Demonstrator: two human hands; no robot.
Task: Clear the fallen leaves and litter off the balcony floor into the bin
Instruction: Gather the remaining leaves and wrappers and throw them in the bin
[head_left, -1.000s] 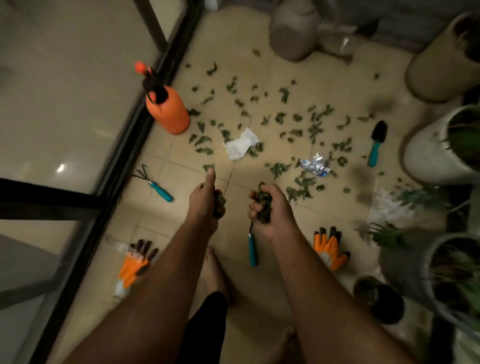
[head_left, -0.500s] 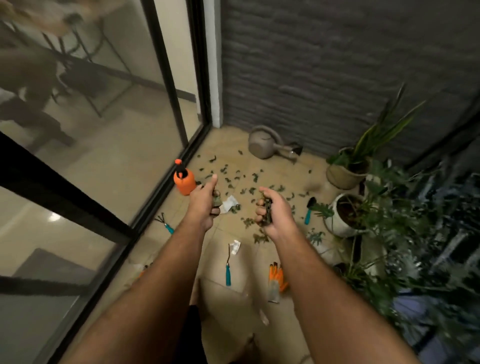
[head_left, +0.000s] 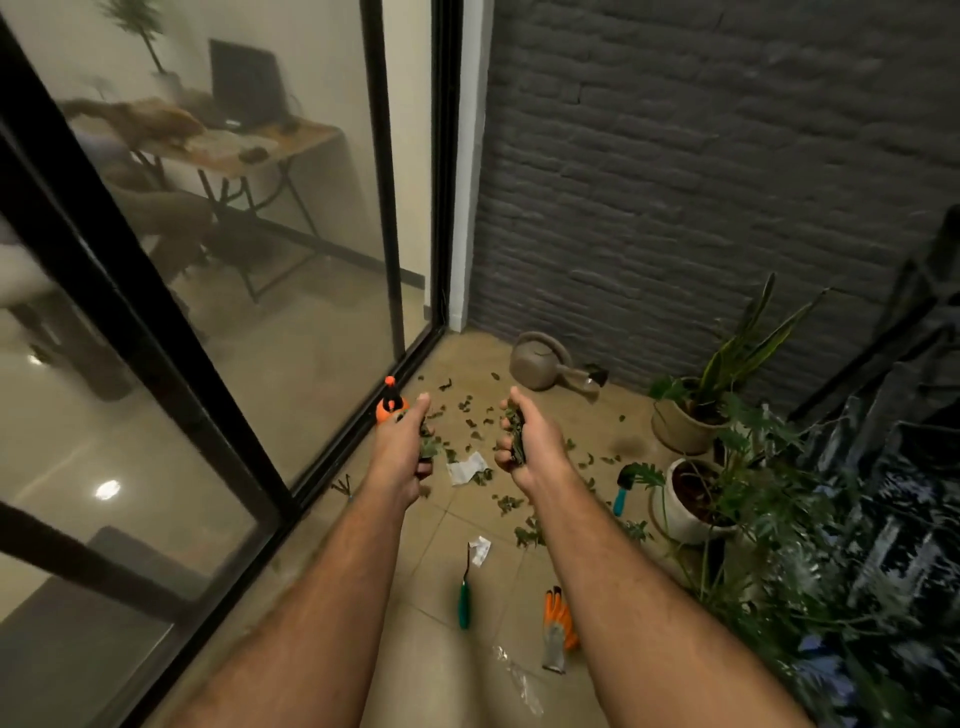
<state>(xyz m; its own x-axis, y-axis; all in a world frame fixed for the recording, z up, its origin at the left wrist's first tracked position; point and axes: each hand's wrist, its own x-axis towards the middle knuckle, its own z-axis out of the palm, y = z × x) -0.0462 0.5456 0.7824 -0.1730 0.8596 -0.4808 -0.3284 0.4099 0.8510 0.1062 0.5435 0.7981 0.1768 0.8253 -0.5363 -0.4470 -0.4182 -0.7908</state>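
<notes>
Two hands full of leaves, lifted high off the floor.

A second ago the person was low over the floor; now they stand tall, ready to walk to the bin, which is not in view. The left hand and the right hand are apart, each curled tight round a bunch of leaves. Many leaves and white litter lie near the far corner of the floor.
</notes>
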